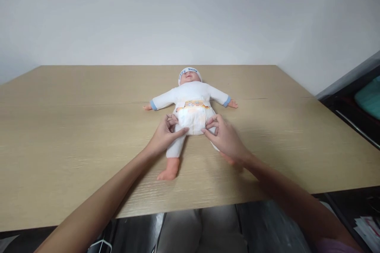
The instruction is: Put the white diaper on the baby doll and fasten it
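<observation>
1. Behind everything, far from you, stands a smooth, pale wall.
2. Your tabletop is broad and flat, light tan with fine wood-like grain; a thin seam crosses it from left to right beyond the middle.
3. The doll lies on its back at the middle of the tabletop, head to the far side, arms spread left and right, legs towards you. Its white suit looks like soft cloth.
4. The diaper lies over the doll's lower body, between your hands. It is white, puffy and slightly creased, with a rounded near end.
5. Your left hand is at the diaper's left edge, and your right hand at its right edge. The hands are apart, fingers curled and thumbs pointing inward; you cannot tell whether either pinches the material.
6. The bare left-side foot is smooth and rounded, near you.
7. The cap is white with blue lettering.
8. An orange printed strip crosses the diaper's far end.
</observation>
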Tool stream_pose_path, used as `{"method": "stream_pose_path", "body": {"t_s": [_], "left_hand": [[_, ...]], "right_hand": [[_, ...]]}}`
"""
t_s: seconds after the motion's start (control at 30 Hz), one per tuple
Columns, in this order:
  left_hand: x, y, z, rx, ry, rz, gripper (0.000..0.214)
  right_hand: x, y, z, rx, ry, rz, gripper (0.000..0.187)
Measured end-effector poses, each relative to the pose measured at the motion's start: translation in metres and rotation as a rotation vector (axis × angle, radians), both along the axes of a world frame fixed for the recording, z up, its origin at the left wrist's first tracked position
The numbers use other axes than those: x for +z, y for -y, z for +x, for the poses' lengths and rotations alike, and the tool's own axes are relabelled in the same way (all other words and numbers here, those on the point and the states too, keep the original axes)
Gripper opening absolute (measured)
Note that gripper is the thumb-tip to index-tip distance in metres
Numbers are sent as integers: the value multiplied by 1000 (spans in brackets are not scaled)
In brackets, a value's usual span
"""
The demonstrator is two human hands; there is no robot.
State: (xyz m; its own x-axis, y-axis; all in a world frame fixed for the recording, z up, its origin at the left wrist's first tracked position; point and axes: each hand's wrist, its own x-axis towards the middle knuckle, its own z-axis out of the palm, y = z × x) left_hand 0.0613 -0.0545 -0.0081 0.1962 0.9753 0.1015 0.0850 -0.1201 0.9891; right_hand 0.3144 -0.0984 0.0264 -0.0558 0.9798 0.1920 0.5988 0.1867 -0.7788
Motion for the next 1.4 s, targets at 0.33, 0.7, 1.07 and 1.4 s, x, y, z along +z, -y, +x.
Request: {"method": "stream_pose_path", "body": {"t_s": [0.33, 0.7, 1.07, 1.4], "left_hand": [[7, 13, -2, -53, -279, 172, 29], [23, 12, -6, -169, -31, -195, 47], [27, 0, -27, -190, 41, -302, 53], [27, 1, -29, -141, -116, -170, 48]], "right_hand": [[5, 4, 1, 95, 85, 21, 7], [-1, 5, -5, 91, 129, 38, 14], [1, 11, -9, 102, -127, -179, 28], [3, 12, -10, 3, -169, -104, 32]]}}
